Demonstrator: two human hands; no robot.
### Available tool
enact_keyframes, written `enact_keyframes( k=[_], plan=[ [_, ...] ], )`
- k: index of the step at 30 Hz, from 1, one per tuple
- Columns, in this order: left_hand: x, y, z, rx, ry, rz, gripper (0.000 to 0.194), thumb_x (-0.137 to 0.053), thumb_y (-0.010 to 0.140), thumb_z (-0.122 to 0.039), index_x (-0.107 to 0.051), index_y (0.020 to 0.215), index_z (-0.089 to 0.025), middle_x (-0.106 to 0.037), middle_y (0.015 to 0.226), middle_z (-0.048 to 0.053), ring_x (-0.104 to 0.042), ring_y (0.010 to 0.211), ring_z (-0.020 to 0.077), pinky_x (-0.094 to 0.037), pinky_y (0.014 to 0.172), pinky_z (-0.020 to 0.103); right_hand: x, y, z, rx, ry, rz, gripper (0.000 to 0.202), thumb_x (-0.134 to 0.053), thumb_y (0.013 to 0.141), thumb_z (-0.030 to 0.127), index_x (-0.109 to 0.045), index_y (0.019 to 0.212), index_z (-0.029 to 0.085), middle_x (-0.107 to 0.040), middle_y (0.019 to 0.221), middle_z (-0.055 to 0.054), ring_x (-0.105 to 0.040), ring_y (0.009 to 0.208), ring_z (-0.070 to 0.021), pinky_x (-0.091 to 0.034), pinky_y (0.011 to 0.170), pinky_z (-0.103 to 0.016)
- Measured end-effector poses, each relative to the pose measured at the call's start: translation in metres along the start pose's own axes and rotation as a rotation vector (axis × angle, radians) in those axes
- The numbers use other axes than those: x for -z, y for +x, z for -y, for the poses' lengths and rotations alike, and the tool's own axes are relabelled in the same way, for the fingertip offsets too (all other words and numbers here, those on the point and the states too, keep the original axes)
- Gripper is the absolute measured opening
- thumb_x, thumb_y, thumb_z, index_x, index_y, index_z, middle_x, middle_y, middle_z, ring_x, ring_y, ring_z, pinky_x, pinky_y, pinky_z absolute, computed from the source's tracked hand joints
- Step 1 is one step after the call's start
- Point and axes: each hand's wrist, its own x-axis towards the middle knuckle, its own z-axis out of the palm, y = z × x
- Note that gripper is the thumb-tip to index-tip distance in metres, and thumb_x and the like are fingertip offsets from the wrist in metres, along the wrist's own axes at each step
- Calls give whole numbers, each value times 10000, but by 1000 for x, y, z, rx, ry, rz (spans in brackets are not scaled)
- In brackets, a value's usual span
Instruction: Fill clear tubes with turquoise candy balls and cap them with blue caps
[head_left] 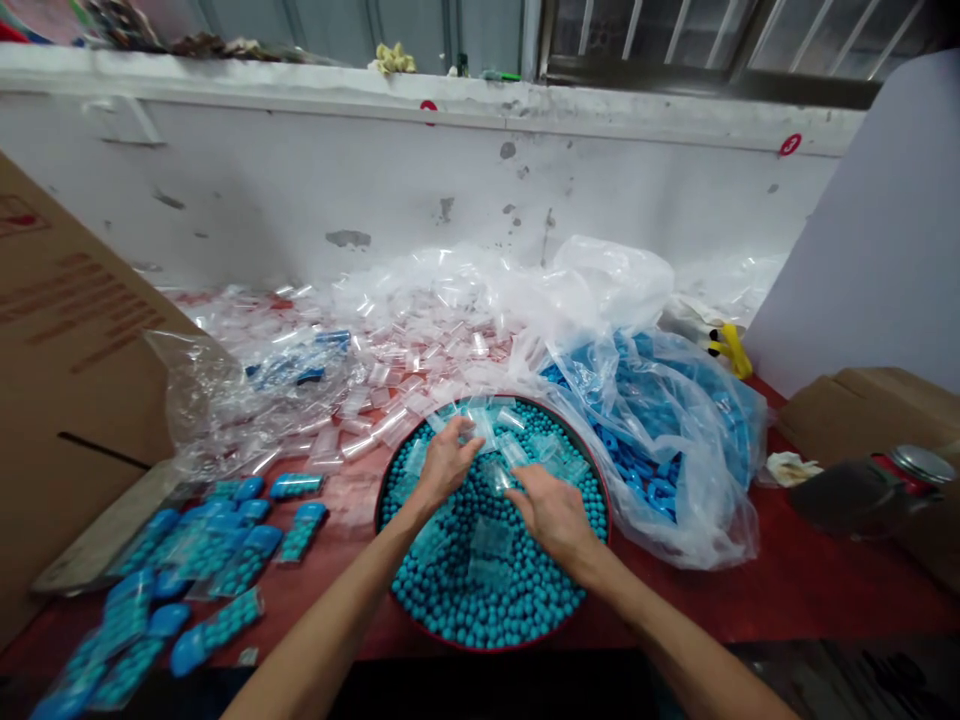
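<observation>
Fingers of the left hand pinched a small clear bag, right hand fingers curled around another clear bag, both over a round tray of turquoise beads, filled packets lay left, loose bags behind

Two bare hands, the left hand and the right hand, rest in one round red-rimmed tray. The tray holds turquoise beads, far too many to count, with a handful of small clear bags lying on them. One large clear sack of blue parts lies at the right. At the left lie roughly fifteen filled packets. Behind is one heap of empty clear bags, uncountable. One cardboard sheet stands at the left, and one metal-lidded jar lies at the right.
</observation>
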Motion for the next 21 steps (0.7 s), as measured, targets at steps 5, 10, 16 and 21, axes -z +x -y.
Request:
enact_keyframes(
  k=[5,10,16,21],
  plan=[
    [-13,1,-14,-175,448,-17,407,-425,747,-149,-420,1154,-153,-530,1066,110,-569,840,186,-449,702,289,-8,40,-13,-147,-241,46,293,-451,799,362,-482,1017,169,-598,930,-91,-576,830,-223,-406,671,-300],
    [-17,-19,-25,-370,817,50,562,-352,746,-44,-294,1274,-232,-355,1301,129,-440,1082,293,-397,814,434,1,39,-21,-20,-230,-9,381,-414,791,266,-393,1159,169,-562,1037,-96,-555,891,-211,-401,692,-283],
    [-22,-16,-22,-593,756,175,476,-349,786,-120,-312,1256,-188,-479,1188,96,-361,1146,277,-284,912,472,10,40,-23,128,112,-78,232,-407,756,196,-501,963,144,-593,885,-67,-548,779,-169,-400,674,-253],
    [-26,-16,-19,-481,651,182,425,-379,780,-187,-355,1202,-135,-553,978,100,-492,912,228,-353,793,369,3,44,-18,7,362,-134,173,-362,803,259,-503,843,168,-588,728,-28,-544,638,-146,-394,600,-242]
  ],
)
